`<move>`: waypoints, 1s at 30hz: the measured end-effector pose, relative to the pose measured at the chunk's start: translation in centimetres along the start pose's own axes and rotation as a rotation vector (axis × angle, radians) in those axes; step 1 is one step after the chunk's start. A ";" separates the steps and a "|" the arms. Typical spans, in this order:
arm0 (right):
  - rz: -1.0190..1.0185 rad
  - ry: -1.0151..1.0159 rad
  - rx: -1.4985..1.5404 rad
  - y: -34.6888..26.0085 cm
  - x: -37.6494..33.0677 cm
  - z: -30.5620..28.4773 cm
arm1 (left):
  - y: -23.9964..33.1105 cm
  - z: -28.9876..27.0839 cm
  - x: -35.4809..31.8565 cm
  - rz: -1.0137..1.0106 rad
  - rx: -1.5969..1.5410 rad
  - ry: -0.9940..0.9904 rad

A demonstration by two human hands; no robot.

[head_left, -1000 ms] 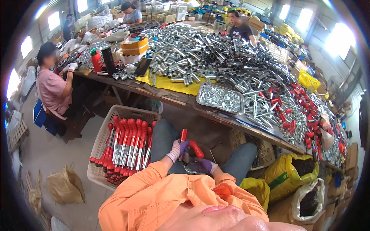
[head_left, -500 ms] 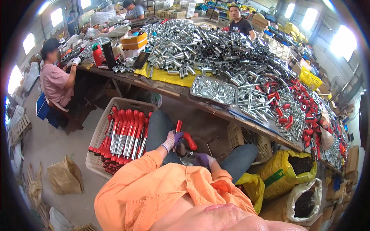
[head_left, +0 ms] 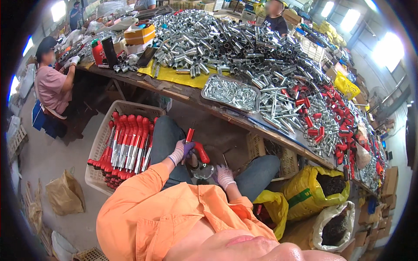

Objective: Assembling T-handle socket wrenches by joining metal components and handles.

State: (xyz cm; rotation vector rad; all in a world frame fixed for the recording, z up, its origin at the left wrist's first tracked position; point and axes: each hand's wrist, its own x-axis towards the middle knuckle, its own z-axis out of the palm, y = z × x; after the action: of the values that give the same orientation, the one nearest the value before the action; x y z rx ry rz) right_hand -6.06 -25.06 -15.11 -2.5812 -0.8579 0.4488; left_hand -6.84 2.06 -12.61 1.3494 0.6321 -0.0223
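Between the knees of the seated person, below the long workbench [head_left: 244,124], we find the work in hand. Our left hand [head_left: 180,151], in a pale glove with purple fingers, is clenched about a red-handled tool [head_left: 190,135]. Its long axis runs nearly upright, the red end rising above the fist and tilting slightly right. A second red handle [head_left: 201,152] lies just beside that hand on its right, slanting down toward the lap; we cannot tell whether it is a branch of the same tool or a separate piece. Our right hand [head_left: 224,175] rests lower, fingers curled at a small shiny metal part [head_left: 203,170]; whether it grips the part or merely touches it cannot be told. The metal part lies between the two hands, below the tool, nearer the right hand.

Counts: one tool held upright; one white basket [head_left: 102,143] on the left, holding a close row of about ten red-handled tools [head_left: 128,145], exact number unclear. One metal tray [head_left: 208,96] of silver tubes stands on the bench, with a heap of loose tubes [head_left: 226,43] beyond counting. Two yellow sacks [head_left: 320,191] and one white sack [head_left: 333,224] stand to the right. Three other people [head_left: 52,82] are at work around the bench.
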 end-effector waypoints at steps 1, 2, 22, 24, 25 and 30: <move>-0.057 0.192 -0.162 1.5 0.2 1.8 | -0.1 0.4 0.1 -0.003 0.002 -0.014; 0.101 0.047 0.177 2.0 1.5 2.7 | -0.3 0.7 0.9 0.018 -0.024 -0.018; -0.202 -0.148 0.539 -2.3 11.8 19.2 | -11.5 4.4 3.0 0.248 0.940 0.208; -0.224 -0.142 0.598 -4.3 13.0 19.2 | -14.3 2.5 5.0 0.257 0.907 0.462; -0.190 -0.128 0.623 -3.3 12.4 19.7 | -14.2 2.3 4.6 0.320 0.873 0.331; 0.008 -0.033 0.731 2.2 10.3 20.5 | -6.3 5.5 -1.3 0.560 1.089 -0.178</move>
State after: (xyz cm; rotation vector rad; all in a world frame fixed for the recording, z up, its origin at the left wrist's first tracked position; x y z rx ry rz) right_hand -5.48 -15.10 -35.85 -1.9057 -0.5507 0.6623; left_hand -8.02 -4.92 -17.23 2.5063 0.0173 -0.0349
